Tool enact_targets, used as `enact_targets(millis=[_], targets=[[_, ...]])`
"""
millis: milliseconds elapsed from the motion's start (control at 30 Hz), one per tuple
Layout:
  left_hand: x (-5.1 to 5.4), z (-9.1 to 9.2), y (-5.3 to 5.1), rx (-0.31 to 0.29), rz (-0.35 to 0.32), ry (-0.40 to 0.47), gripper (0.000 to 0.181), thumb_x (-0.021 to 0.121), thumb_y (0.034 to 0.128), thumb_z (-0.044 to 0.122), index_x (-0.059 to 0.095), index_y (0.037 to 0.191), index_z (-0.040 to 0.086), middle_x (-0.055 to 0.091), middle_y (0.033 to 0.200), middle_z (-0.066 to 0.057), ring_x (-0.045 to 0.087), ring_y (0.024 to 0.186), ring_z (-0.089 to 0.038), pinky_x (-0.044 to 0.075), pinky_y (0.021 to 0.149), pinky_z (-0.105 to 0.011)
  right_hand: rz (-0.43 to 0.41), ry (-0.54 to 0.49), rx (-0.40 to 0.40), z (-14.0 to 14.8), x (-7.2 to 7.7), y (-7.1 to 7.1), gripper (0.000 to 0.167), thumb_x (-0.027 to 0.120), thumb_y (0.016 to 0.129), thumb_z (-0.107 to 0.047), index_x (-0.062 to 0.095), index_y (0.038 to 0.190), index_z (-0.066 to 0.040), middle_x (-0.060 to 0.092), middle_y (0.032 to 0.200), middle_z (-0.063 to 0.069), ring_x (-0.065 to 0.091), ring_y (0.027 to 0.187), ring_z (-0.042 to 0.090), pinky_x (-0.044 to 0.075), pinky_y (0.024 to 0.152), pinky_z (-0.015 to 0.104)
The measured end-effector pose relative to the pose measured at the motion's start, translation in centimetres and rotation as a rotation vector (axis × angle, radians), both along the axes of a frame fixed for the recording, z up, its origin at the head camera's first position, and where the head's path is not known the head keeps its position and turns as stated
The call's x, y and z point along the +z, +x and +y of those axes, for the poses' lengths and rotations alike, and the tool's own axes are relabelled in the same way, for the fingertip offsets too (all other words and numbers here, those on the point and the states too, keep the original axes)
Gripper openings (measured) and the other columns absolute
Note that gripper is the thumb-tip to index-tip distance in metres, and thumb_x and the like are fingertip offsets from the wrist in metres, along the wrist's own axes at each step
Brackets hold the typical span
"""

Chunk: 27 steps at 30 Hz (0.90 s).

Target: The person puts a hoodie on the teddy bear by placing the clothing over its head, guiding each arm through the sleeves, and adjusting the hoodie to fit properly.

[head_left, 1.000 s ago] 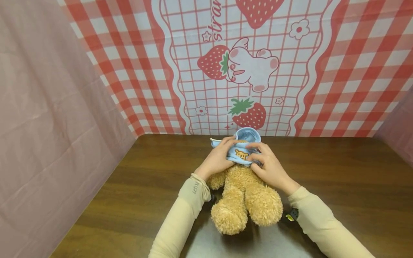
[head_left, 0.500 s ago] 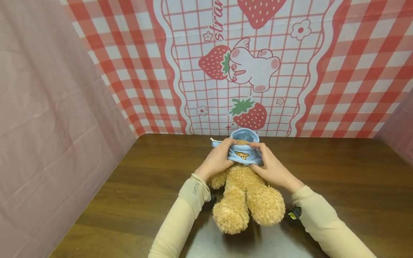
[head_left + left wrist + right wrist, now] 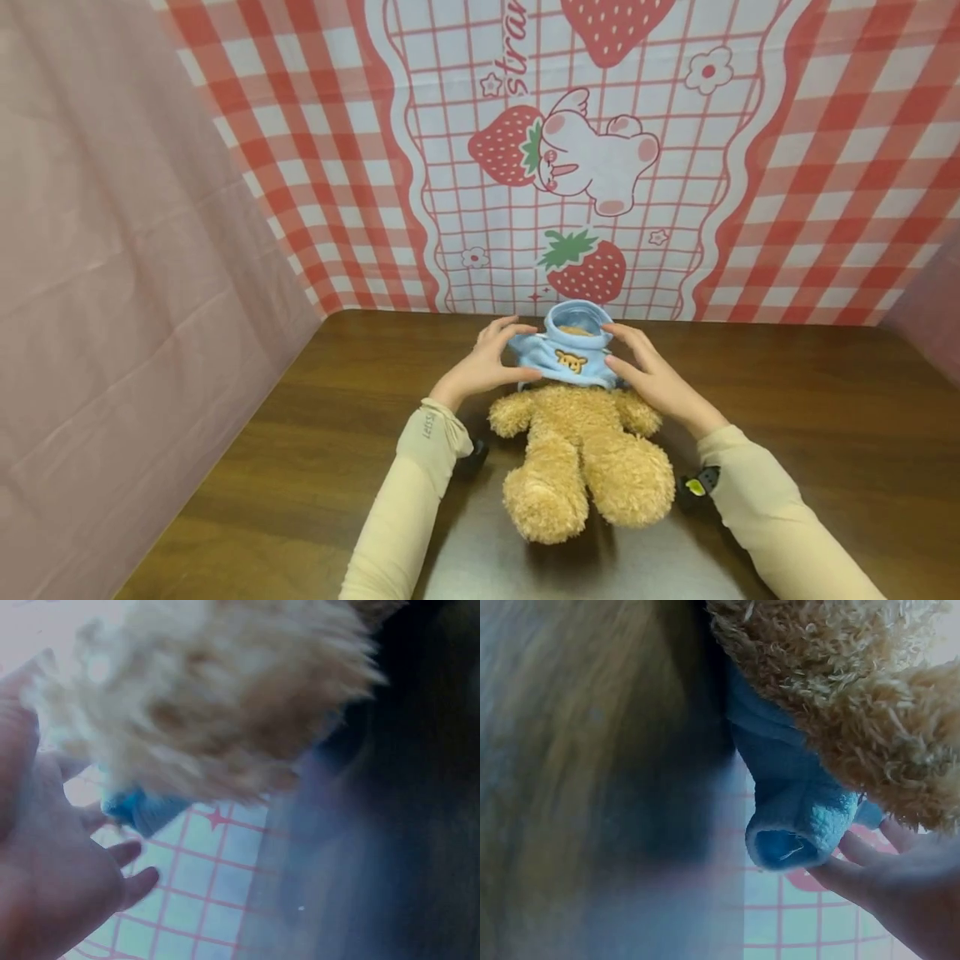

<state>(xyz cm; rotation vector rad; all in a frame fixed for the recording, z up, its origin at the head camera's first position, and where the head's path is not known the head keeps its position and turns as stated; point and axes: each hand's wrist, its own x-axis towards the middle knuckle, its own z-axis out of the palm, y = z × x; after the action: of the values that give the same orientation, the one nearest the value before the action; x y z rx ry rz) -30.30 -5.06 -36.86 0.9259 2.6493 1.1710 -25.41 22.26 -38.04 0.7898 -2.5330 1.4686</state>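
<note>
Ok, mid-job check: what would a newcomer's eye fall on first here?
Probably the fluffy golden-brown plush toy, lying on the dark brown wooden table with its feet toward the head camera. Next, the light-blue fabric top over its upper end, between the left hand and right hand. Behind them rises the red-and-white checked cloth backdrop with printed strawberries.

Lettering on the backdrop cloth (image 3: 465, 208) and left sleeve (image 3: 401, 500), head view.
On the cloth, large red letters (image 3: 516, 52) run sideways, reading upward as "stra" before the frame's upper edge cuts the word; on the sleeve, near the cuff, small dark print (image 3: 427, 424) appears to begin "Lets", the remaining characters too small to read.
</note>
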Motion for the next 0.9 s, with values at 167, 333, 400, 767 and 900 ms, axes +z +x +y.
enact_targets(millis=[167,333,400,767,900], targets=[[-0.7,0.2,-0.5,-0.034,-0.068,0.019,0.070,0.070,0.0779,0.035,0.035,0.137,0.021,0.030,0.139,-0.004,0.031,0.129,-0.020,0.033,0.102,-0.042,-0.117,0.056,-0.008,0.3,-0.3,0.0,0.065,0.054,0.092,-0.020,0.017,0.143,-0.005,0.009,0.144,0.023,0.022,0.128,0.046,0.026,0.099,0.059],[-1.4,0.8,-0.5,-0.092,-0.049,0.032,0.076,0.072,0.0772,0.017,0.029,0.140,0.014,0.033,0.132,-0.009,0.039,0.119,-0.022,0.037,0.100,-0.037,-0.237,0.172,-0.042,0.2,-0.4,0.1,0.091,0.065,0.082,-0.035,0.005,0.146,-0.014,0.003,0.147,0.023,0.014,0.132,0.045,0.027,0.099,0.059],[-1.6,1.1,-0.5,-0.098,-0.029,0.053,0.077,0.070,0.0764,0.008,0.028,0.140,0.011,0.032,0.131,-0.012,0.040,0.117,-0.023,0.038,0.098,-0.036,-0.241,0.202,-0.040,0.1,-0.3,0.1,0.096,0.068,0.079,-0.037,0.002,0.147,-0.017,0.002,0.147,0.023,0.013,0.133,0.045,0.027,0.098,0.059],[-1.8,2.3,-0.3,-0.070,0.059,0.085,0.060,0.055,0.0791,-0.003,0.040,0.136,0.010,0.045,0.134,-0.008,0.048,0.109,-0.018,0.040,0.083,-0.030,-0.180,0.251,-0.022,-0.8,0.1,0.6,0.088,0.066,0.081,-0.038,0.012,0.146,-0.014,0.016,0.146,0.020,0.023,0.130,0.038,0.030,0.095,0.056],[-1.6,2.1,-0.2,-0.094,0.045,0.136,0.057,0.055,0.0805,-0.003,0.041,0.135,0.010,0.047,0.132,-0.008,0.049,0.109,-0.018,0.040,0.083,-0.030,-0.198,0.257,-0.053,-1.0,0.2,0.7,0.090,0.064,0.082,-0.040,0.009,0.145,-0.006,0.016,0.146,0.024,0.027,0.129,0.040,0.031,0.096,0.055]])
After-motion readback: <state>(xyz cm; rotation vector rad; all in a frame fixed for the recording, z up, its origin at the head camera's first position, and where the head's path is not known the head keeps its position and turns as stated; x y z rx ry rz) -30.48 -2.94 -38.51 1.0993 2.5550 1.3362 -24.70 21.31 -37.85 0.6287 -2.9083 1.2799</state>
